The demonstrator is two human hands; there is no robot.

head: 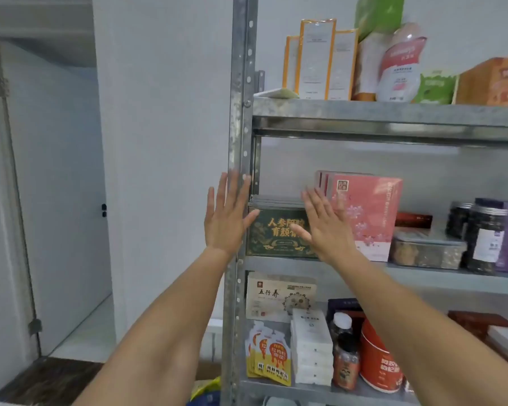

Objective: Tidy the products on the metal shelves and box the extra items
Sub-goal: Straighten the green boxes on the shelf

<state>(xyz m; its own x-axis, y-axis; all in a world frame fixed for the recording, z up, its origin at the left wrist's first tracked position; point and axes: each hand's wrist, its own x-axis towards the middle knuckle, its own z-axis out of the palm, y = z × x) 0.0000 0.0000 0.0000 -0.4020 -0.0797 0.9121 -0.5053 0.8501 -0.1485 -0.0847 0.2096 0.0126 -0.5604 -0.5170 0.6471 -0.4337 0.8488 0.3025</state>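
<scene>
Two hands are raised with fingers straight and spread, gripping nothing. I log the left hand [228, 218] in front of the shelf unit's left upright post [241, 112], its thumb reaching toward the top left corner of the dark green box [276, 232]. The right hand [326, 227] covers that box's right end; I cannot tell whether either palm touches it. The green box sits at the left end of the middle shelf [423, 278], against the post, with flat grey items [276, 199] stacked on its top. Just beside it on the right stands a pink box [370, 212], upright. Further right on the same shelf I note a metal tin [425, 247] and dark-lidded jars [484, 235]. On the top shelf [393, 112], orange-edged white cartons [317, 60] stand at the left end. On the lower shelf [291, 391] I record a cream box [276, 297] at the left end, yellow pouches [272, 358] in front of it, and a red canister [379, 364] further right.
</scene>
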